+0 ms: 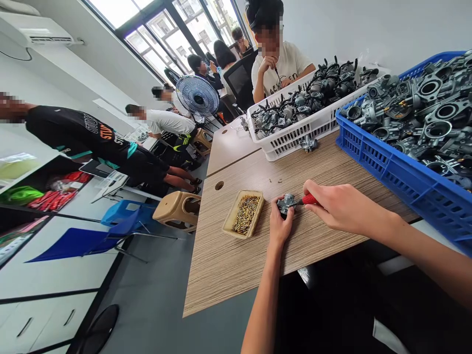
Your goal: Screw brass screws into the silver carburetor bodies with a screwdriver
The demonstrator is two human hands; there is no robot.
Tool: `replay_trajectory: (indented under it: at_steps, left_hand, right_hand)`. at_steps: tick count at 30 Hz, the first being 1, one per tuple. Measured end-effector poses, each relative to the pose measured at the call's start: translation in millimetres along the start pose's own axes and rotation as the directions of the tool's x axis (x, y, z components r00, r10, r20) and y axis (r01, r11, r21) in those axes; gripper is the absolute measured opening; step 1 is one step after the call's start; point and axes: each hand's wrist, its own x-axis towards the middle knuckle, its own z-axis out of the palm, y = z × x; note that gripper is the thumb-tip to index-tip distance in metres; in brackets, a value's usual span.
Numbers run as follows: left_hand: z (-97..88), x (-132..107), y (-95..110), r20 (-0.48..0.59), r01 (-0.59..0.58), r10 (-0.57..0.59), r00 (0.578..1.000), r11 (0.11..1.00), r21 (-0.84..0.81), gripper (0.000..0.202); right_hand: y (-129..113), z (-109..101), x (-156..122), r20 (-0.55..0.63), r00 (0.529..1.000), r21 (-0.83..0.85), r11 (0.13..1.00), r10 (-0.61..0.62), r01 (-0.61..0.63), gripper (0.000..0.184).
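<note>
**Screwdriver (309, 198) at the carburetor (286, 201)**

Our left hand (280, 227) holds the carburetor over the wood-grain table (210, 260), fingers and thumb closed around it. Our right hand (341, 206) grips the screwdriver by its red handle, shaft pointed at the carburetor (whether the tip is seated, we cannot tell). Near our left hand sits a tub (229, 220) of small brass-coloured parts (246, 214); a white basket (295, 142) and blue crate (387, 162) hold more carburetors (437, 88).

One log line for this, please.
left hand: grips carburetor; right hand: holds red-handled screwdriver at carburetor; tray of brass-colored parts: beside; carburetor crate: beyond
</note>
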Motion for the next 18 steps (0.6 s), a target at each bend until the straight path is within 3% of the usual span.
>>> replay_trajectory:
  at_steps: [5, 11, 18]
  left_hand:
    - [0.2, -0.5, -0.4, 0.005, 0.008, -0.008, 1.0, 1.0, -0.009, 0.037]
    - [0.1, -0.5, 1.2, -0.005, 0.002, -0.002, 1.0, 1.0, 0.003, 0.037]
    - [0.1, -0.8, 1.2, 0.002, 0.01, -0.01, 1.0, 1.0, 0.009, 0.037]
  right_hand:
    - [-1.2, -0.6, 0.3, 0.019, 0.998, -0.056, 0.996, 0.067, -0.065, 0.012]
    - [-1.3, -3.1, -0.7, 0.041, 0.999, 0.018, 1.0, 0.009, -0.01, 0.007]
    - [-0.2, -1.5, -0.6, 0.042, 0.997, -0.031, 0.998, 0.063, -0.062, 0.009]
